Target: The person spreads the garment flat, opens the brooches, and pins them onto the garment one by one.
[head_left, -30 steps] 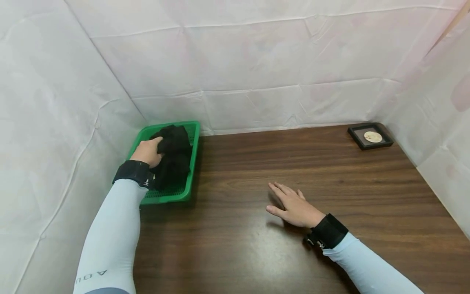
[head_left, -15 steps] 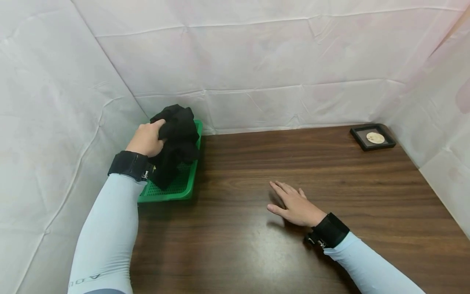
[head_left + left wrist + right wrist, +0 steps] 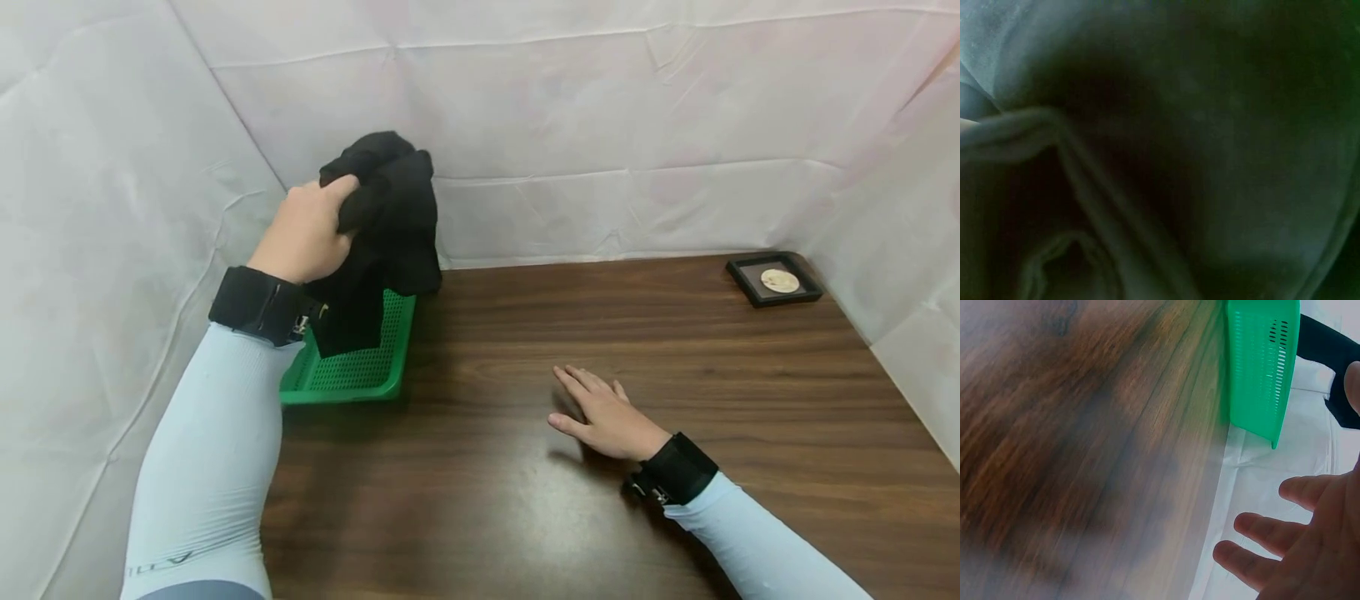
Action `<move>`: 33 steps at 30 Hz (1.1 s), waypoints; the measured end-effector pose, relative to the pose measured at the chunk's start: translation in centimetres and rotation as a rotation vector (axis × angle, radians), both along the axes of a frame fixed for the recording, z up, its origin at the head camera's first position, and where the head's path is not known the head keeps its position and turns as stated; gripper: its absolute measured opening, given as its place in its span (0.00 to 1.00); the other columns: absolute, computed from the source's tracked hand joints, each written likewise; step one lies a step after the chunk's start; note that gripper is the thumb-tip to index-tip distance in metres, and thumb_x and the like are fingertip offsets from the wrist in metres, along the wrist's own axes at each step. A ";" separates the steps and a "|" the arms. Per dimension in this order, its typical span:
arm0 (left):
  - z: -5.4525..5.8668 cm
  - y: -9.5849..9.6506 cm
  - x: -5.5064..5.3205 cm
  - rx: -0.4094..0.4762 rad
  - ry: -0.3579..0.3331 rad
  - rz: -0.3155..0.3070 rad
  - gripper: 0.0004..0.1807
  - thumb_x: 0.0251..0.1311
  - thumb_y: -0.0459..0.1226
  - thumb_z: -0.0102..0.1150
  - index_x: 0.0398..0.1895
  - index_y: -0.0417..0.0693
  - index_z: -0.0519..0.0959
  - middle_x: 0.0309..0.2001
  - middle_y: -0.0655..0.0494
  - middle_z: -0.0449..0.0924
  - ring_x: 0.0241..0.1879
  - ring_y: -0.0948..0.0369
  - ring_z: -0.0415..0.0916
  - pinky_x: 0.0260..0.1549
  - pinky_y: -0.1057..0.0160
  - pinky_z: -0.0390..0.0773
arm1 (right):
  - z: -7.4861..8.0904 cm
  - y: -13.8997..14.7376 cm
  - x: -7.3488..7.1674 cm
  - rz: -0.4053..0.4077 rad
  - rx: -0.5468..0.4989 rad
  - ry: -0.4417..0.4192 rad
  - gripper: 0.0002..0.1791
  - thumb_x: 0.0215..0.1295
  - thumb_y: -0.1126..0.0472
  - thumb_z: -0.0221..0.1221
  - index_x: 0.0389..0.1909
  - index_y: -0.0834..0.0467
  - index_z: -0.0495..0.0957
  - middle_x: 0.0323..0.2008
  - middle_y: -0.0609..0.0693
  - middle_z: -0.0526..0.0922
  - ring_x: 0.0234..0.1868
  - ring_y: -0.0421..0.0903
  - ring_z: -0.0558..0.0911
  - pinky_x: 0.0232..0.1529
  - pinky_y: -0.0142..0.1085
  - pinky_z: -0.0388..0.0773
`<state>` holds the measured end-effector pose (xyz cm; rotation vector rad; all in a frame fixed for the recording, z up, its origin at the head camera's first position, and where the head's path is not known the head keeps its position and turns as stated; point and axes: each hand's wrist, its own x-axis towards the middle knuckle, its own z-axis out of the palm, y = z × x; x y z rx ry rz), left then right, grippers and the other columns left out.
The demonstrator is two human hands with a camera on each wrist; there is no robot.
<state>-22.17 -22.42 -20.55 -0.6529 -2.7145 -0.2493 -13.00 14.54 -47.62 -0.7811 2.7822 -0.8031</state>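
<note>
A bunched black cloth (image 3: pixel 393 221) hangs from my left hand (image 3: pixel 303 233), which grips it between thumb and fingers. The cloth is above a green plastic basket (image 3: pixel 393 379) at the table's back left, and part of it hides the basket's far side. Dark folds of the black cloth (image 3: pixel 1241 144) fill the left wrist view, blurred and close. My right hand (image 3: pixel 611 421) is held low over the wooden table with its fingers spread and nothing in it. In the right wrist view, the fingers of the right hand (image 3: pixel 1316 544) are straight.
On the brown wooden table (image 3: pixel 487 500), a small black-framed tray (image 3: pixel 742 283) holding a round pale disc (image 3: pixel 780 281) stands at the back right corner. White sheeting (image 3: pixel 525 125) walls off the back and both sides.
My left hand has lifted the black cloth up out of the green basket and slightly right, and more of the basket's inside shows. The right hand has stayed in place.
</note>
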 end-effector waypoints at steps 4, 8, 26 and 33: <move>2.3 2.7 0.3 -0.002 0.070 -0.043 0.09 0.59 0.26 0.52 0.41 0.37 0.68 0.30 0.37 0.71 0.37 0.37 0.72 0.38 0.39 0.69 | -0.1 0.1 -0.2 -0.005 -0.003 0.003 0.44 0.67 0.31 0.46 0.76 0.52 0.49 0.73 0.59 0.54 0.72 0.59 0.55 0.59 0.73 0.45; 4.4 5.9 0.7 -0.004 0.095 -0.073 0.12 0.59 0.27 0.52 0.46 0.38 0.68 0.34 0.37 0.71 0.39 0.40 0.72 0.40 0.41 0.70 | -0.1 0.2 -0.1 -0.022 -0.011 -0.007 0.45 0.67 0.31 0.46 0.76 0.52 0.49 0.73 0.59 0.54 0.72 0.58 0.54 0.59 0.72 0.45; 0.4 14.1 1.9 0.143 0.125 -0.410 0.15 0.55 0.24 0.53 0.46 0.42 0.72 0.37 0.45 0.75 0.41 0.48 0.74 0.43 0.50 0.73 | 2.3 3.7 -0.8 -0.072 -0.194 -0.056 0.39 0.73 0.41 0.46 0.76 0.53 0.44 0.75 0.56 0.48 0.74 0.55 0.50 0.66 0.60 0.51; -6.3 15.3 2.7 0.205 0.068 -0.448 0.18 0.51 0.22 0.57 0.45 0.45 0.72 0.39 0.48 0.75 0.41 0.51 0.75 0.40 0.51 0.75 | 2.6 5.3 -1.1 -0.104 -0.268 -0.112 0.38 0.75 0.44 0.45 0.76 0.54 0.43 0.75 0.57 0.48 0.74 0.56 0.50 0.67 0.58 0.51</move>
